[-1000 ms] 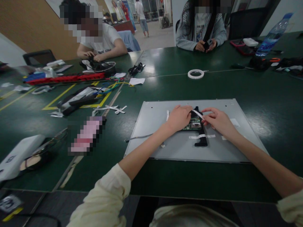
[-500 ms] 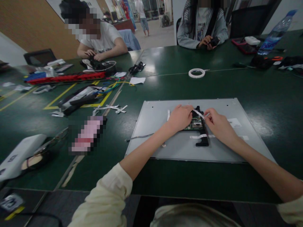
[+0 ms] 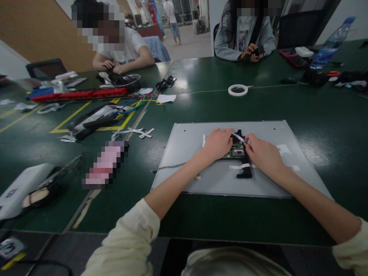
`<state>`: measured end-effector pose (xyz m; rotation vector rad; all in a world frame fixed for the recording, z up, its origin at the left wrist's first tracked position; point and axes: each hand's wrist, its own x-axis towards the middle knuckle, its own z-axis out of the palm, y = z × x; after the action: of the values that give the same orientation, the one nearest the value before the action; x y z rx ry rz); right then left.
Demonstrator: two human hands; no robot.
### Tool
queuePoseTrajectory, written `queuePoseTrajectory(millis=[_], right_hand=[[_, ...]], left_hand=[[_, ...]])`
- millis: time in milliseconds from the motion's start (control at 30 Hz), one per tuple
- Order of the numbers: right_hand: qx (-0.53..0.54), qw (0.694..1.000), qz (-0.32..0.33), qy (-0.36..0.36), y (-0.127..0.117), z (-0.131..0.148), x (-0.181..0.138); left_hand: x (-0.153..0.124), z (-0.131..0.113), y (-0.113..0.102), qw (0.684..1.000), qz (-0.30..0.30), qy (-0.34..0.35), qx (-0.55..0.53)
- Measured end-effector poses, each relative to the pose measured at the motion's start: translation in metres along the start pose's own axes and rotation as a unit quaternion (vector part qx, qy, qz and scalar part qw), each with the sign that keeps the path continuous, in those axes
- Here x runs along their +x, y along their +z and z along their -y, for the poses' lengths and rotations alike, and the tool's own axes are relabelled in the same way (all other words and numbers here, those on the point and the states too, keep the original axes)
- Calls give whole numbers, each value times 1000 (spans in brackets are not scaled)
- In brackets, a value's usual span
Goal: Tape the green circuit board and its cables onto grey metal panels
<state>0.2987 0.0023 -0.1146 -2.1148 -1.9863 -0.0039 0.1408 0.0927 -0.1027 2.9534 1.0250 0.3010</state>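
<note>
A grey metal panel (image 3: pixel 189 161) lies flat on the green table (image 3: pixel 201 103) in front of me. Near its middle sit a small green circuit board (image 3: pixel 236 151) and a black flat cable (image 3: pixel 244 170) held down by a white tape strip (image 3: pixel 240 166). My left hand (image 3: pixel 217 142) rests curled on the board's left side, its fingertips at one end of a short white tape strip (image 3: pixel 238 137). My right hand (image 3: pixel 263 155) pinches the other end of that strip, just above the black cable.
A white tape roll (image 3: pixel 237 90) lies beyond the panel. To the left are a red bar (image 3: pixel 80 94), coloured wires (image 3: pixel 132 107), tape scraps (image 3: pixel 140 133) and a white device (image 3: pixel 20 189). Two people sit at the far side. A water bottle (image 3: pixel 330 42) stands far right.
My right hand has moved left towards the circuit board and closed into a pinch on the tape strip's end. My left hand has stayed in place.
</note>
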Motion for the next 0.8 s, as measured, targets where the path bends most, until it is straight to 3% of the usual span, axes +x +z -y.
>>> queuePoseTrajectory(millis=[467,800], right_hand=[[-73,997,15,6,-5,-1,-5],[-33,999,26,14,-5,-9,-6]], left_hand=[[-2,-3,-4,1000,3,-1,17],[-3,-8,-8,999,11,-38,29]])
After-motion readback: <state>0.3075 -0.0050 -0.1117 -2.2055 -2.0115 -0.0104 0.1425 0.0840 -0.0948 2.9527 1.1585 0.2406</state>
